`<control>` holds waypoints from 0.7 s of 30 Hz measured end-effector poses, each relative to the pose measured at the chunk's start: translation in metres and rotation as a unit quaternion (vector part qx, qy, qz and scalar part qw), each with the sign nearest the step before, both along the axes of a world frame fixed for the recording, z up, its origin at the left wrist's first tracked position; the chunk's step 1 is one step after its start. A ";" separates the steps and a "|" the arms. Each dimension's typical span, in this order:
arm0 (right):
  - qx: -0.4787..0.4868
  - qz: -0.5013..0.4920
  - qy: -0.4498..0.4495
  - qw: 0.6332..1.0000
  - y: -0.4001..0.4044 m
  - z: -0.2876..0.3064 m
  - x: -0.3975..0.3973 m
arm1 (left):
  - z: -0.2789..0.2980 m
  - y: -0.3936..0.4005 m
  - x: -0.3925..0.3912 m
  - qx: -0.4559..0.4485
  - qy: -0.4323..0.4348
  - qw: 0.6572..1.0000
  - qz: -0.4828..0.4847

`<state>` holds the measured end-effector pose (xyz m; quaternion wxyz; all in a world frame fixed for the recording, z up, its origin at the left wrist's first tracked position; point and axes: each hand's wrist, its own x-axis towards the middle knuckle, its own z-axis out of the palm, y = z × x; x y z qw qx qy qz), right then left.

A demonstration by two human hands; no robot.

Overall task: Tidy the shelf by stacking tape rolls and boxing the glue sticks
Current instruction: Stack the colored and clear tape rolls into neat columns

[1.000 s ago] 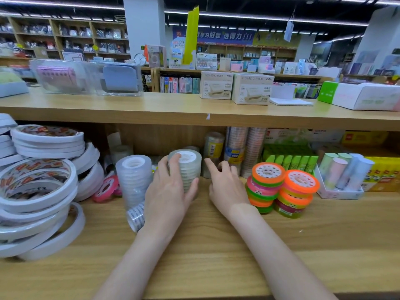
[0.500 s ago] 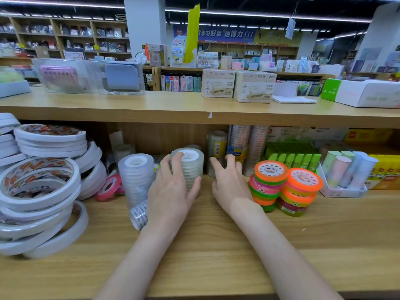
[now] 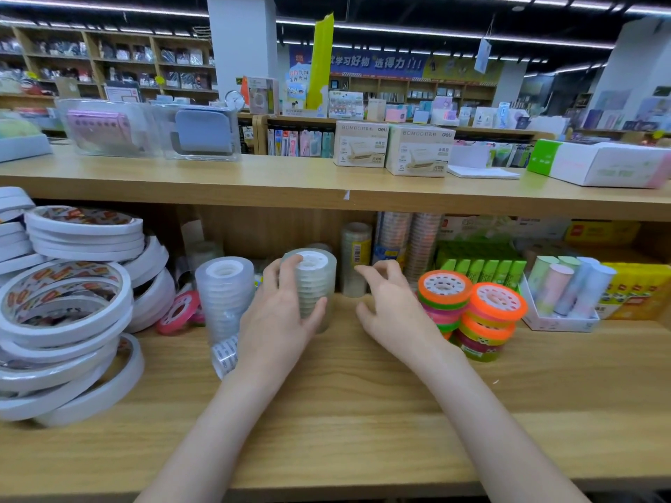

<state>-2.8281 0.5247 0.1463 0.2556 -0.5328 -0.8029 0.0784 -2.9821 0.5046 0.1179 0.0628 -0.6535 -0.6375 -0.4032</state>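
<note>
Pastel glue sticks [image 3: 566,285] stand upright in white box [image 3: 555,323].

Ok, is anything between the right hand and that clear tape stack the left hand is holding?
Nothing visible. The left hand grips the clear tape stack; the right hand hovers beside it, fingers curled, with only bare shelf between them.
</note>
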 end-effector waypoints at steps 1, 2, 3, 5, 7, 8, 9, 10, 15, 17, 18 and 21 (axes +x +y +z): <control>0.013 0.011 0.012 1.000 -0.005 0.004 0.005 | 0.001 0.000 -0.002 -0.001 -0.014 1.000 -0.012; 0.030 0.017 0.022 0.999 -0.009 0.008 0.011 | 0.001 0.000 -0.005 -0.003 -0.027 0.999 -0.025; 0.054 0.020 0.031 0.998 -0.013 0.012 0.018 | 0.002 -0.001 -0.007 -0.006 -0.038 0.999 -0.038; 0.108 0.011 0.037 0.993 -0.018 0.019 0.034 | 0.004 0.000 -0.009 -0.013 -0.052 0.997 -0.061; 0.133 -0.014 0.018 0.991 -0.019 0.023 0.053 | 0.005 0.001 -0.010 -0.020 -0.053 0.996 -0.072; 0.131 -0.030 -0.003 0.991 -0.019 0.022 0.062 | 0.006 0.002 -0.009 -0.023 -0.051 0.996 -0.075; 0.121 -0.045 -0.027 0.991 -0.019 0.020 0.071 | 0.006 0.003 -0.008 -0.027 -0.049 0.995 -0.078; 0.106 -0.060 -0.050 0.991 -0.019 0.017 0.078 | 0.006 0.004 -0.006 -0.028 -0.048 0.995 -0.083; 0.074 -0.071 -0.080 0.991 -0.022 0.009 0.090 | 0.005 0.015 0.010 -0.018 -0.066 0.987 -0.146; 0.078 -0.073 -0.095 0.990 -0.021 0.009 0.089 | 0.003 0.020 0.019 -0.019 -0.062 0.984 -0.164; 0.085 -0.075 -0.098 0.989 -0.020 0.008 0.088 | 0.003 0.021 0.024 -0.019 -0.061 0.984 -0.169; 0.124 -0.066 -0.087 0.986 -0.017 0.005 0.084 | 0.001 0.027 0.035 -0.020 -0.063 0.979 -0.193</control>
